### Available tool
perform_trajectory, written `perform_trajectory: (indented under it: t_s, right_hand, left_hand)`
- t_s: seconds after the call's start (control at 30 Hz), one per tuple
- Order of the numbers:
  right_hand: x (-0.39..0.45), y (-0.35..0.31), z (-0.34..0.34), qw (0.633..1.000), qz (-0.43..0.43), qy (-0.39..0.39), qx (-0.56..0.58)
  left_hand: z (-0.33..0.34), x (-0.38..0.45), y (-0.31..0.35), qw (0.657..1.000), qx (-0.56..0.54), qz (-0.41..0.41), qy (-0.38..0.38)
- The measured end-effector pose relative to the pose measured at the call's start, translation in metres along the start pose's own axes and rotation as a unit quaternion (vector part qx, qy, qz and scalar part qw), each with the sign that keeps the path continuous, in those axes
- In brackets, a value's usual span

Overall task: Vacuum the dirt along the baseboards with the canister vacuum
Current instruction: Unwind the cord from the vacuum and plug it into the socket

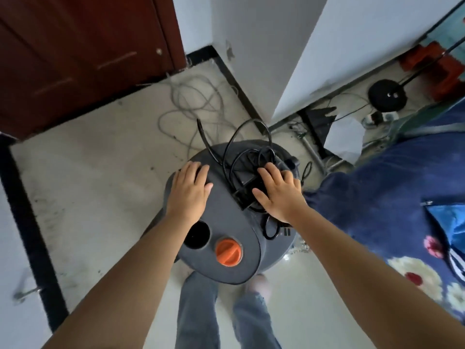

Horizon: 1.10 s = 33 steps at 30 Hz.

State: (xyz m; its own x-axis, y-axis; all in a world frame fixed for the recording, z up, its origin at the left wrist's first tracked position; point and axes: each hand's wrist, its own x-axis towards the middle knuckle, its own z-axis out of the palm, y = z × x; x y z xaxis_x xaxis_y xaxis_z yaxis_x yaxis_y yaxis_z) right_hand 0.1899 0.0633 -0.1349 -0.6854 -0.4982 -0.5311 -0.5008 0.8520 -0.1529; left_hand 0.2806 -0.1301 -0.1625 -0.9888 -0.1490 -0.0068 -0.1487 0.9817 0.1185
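Head view: canister vacuum (224,210) upright, orange knob (229,251) toward the person.

Right hand (279,192) hides part of black cord (234,152).

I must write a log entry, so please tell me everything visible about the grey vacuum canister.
The vacuum canister is a round dark grey drum, apparently plastic, upright on the pale floor. Its lid has an orange knob beside an open round port. A black cord lies bundled on top. The left hand rests on the lid; the right hand covers the cord.
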Motion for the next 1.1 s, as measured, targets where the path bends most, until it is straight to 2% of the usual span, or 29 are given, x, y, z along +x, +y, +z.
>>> perform_trajectory:
  t_s: [0.13,0.37,0.57,0.67,0.77,0.87,1.0,1.1]
  right_hand:
    - [-0.023,-0.007,0.014,0.994,-0.079,-0.071,-0.027]
    - [-0.054,-0.032,0.023,0.978,-0.154,-0.125,-0.058]
    - [-0.078,-0.058,0.036,0.958,-0.225,-0.12,-0.129]
    - [-0.092,-0.076,0.045,0.939,-0.267,-0.118,-0.183]
    - [-0.107,-0.084,0.055,0.907,-0.318,-0.124,-0.247]
    - [-0.119,-0.085,0.06,0.857,-0.408,-0.134,-0.283]
    - [-0.133,-0.089,0.074,0.776,-0.525,-0.145,-0.318]
    - [-0.151,-0.092,0.09,0.731,-0.578,-0.121,-0.343]
  left_hand:
    - [-0.001,-0.058,0.001,0.999,-0.003,-0.039,-0.037]
    - [-0.003,-0.135,0.012,0.986,-0.054,-0.142,-0.07]
    - [-0.003,-0.199,0.021,0.975,-0.068,-0.199,-0.069]
    - [-0.012,-0.235,0.026,0.961,-0.074,-0.254,-0.077]
    - [-0.016,-0.269,0.04,0.93,-0.096,-0.323,-0.145]
    - [-0.024,-0.298,0.063,0.89,-0.124,-0.396,-0.189]
    - [-0.027,-0.339,0.1,0.842,-0.134,-0.474,-0.22]
    - [-0.023,-0.368,0.131,0.812,-0.147,-0.526,-0.206]
